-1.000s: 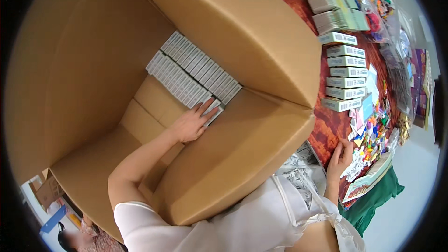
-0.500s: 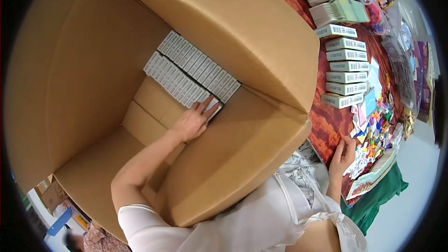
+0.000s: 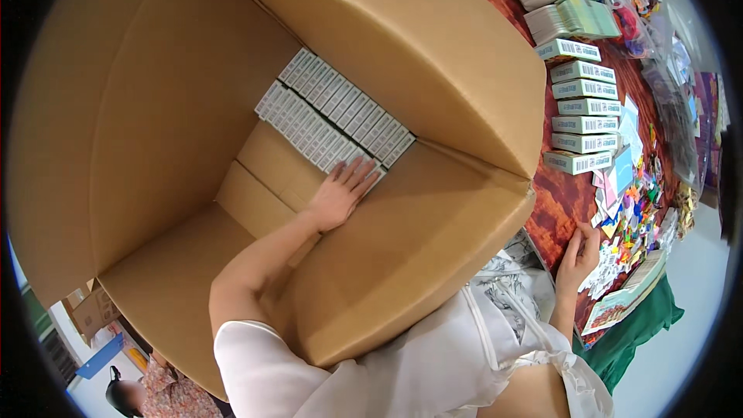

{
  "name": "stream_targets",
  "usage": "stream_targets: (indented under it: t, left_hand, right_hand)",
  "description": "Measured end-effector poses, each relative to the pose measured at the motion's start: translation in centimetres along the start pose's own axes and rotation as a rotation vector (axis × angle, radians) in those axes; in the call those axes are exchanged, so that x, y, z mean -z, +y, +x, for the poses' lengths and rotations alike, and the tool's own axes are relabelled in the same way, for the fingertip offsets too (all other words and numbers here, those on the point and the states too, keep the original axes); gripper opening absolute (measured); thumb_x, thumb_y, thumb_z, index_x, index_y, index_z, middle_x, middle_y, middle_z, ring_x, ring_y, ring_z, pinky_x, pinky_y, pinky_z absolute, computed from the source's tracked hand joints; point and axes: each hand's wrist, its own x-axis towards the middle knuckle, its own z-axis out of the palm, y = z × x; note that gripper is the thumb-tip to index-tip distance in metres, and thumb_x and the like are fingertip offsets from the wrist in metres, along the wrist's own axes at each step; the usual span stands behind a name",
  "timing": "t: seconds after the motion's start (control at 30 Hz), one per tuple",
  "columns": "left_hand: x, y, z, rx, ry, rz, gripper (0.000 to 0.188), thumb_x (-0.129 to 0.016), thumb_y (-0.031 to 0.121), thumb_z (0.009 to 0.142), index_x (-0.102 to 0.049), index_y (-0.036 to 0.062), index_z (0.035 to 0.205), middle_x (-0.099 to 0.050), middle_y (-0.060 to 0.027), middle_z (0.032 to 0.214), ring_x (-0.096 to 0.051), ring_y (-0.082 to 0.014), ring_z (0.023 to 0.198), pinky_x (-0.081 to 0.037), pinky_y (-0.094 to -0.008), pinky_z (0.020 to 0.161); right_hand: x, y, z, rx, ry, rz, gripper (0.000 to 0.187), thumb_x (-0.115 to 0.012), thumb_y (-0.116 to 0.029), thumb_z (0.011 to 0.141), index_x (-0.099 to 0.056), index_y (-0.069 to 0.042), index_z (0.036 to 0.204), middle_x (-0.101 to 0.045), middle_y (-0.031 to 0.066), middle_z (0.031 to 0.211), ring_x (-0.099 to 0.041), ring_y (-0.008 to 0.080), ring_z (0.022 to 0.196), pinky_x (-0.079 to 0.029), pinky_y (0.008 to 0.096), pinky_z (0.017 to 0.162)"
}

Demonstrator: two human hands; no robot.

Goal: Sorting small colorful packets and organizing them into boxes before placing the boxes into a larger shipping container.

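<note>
My left hand (image 3: 340, 197) reaches down into a large brown cardboard carton (image 3: 433, 263). Its fingers are spread and lie on the near end of a row of small white boxes (image 3: 313, 130). Beside that row, against the carton wall, runs a second row of matching boxes (image 3: 348, 104); both stand packed closely with their printed narrow sides up. At the table's edge, outside the carton, rests my right hand (image 3: 576, 259). Its fingers are loosely bent and slightly apart, with nothing visible in them.
On the red patterned table (image 3: 553, 205) stands a line of several white boxes (image 3: 584, 125). Stacks of cards (image 3: 569, 11), clear plastic bags (image 3: 669, 108) and a heap of small colourful pieces (image 3: 631, 217) lie around it. A person in a flowered top (image 3: 178, 391) is at lower left.
My left fingers have gone from pressing at the row's near end to lying spread over it. The whole view has shifted slightly; my right hand stays at the table's edge.
</note>
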Motion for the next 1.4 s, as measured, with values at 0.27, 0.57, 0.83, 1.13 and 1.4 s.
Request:
stream_targets:
  t: [0.27,0.57,0.83,1.13,1.4]
  left_hand:
    - [-0.2,-1.4,-1.7,-0.098,-0.066,-0.079,0.069,-0.050,0.018,0.090,-0.025,-0.0039,0.151,-0.019,-0.0175,0.161,-0.016,-0.0326,0.150,-0.013,-0.0487,0.121]
    - [-2.0,-0.8,-0.8,-0.127,-0.151,0.232,0.074,-0.047,0.021,0.091,-0.017,-0.0034,0.153,-0.015,-0.0188,0.162,-0.010,-0.0341,0.151,-0.008,-0.0554,0.120]
    - [-3.3,-0.1,-0.3,-0.099,0.013,0.318,0.083,-0.056,0.027,0.087,-0.018,-0.0052,0.153,-0.017,-0.0201,0.161,-0.014,-0.0372,0.150,-0.014,-0.0499,0.121]
    - [-1.9,0.1,0.0,-0.100,-0.056,0.298,0.076,-0.055,0.025,0.088,-0.024,-0.0038,0.151,-0.022,-0.0187,0.160,-0.019,-0.0361,0.149,-0.022,-0.0484,0.118]
    - [-2.0,0.7,-0.6,-0.061,-0.070,0.242,0.067,-0.043,0.024,0.094,-0.023,-0.0023,0.152,-0.022,-0.0166,0.161,-0.017,-0.0310,0.150,-0.017,-0.0533,0.119]
  right_hand:
    - [-0.1,-0.4,-0.1,0.052,0.012,0.002,0.007,-0.053,0.003,0.096,-0.060,0.002,0.098,-0.045,-0.0001,0.077,-0.038,0.0066,0.064,-0.030,0.0227,0.056]
    - [0.3,-0.4,0.2,0.034,0.008,-0.018,0.007,-0.055,0.005,0.093,-0.060,0.003,0.097,-0.054,0.0079,0.080,-0.050,0.0141,0.066,-0.039,0.0266,0.060]
    - [0.0,-0.2,0.2,0.080,0.033,-0.011,0.007,-0.054,0.001,0.096,-0.060,0.003,0.098,-0.049,0.0034,0.077,-0.041,0.0098,0.065,-0.034,0.0248,0.059]
    - [0.1,-0.7,0.2,0.065,0.027,-0.041,0.007,-0.054,0.001,0.095,-0.060,0.003,0.099,-0.049,0.0049,0.076,-0.042,0.0113,0.065,-0.037,0.0257,0.060]
    - [-0.2,-0.2,0.1,0.108,0.032,-0.039,0.008,-0.054,0.001,0.096,-0.061,0.003,0.099,-0.051,0.0034,0.078,-0.043,0.0101,0.067,-0.036,0.0245,0.060]
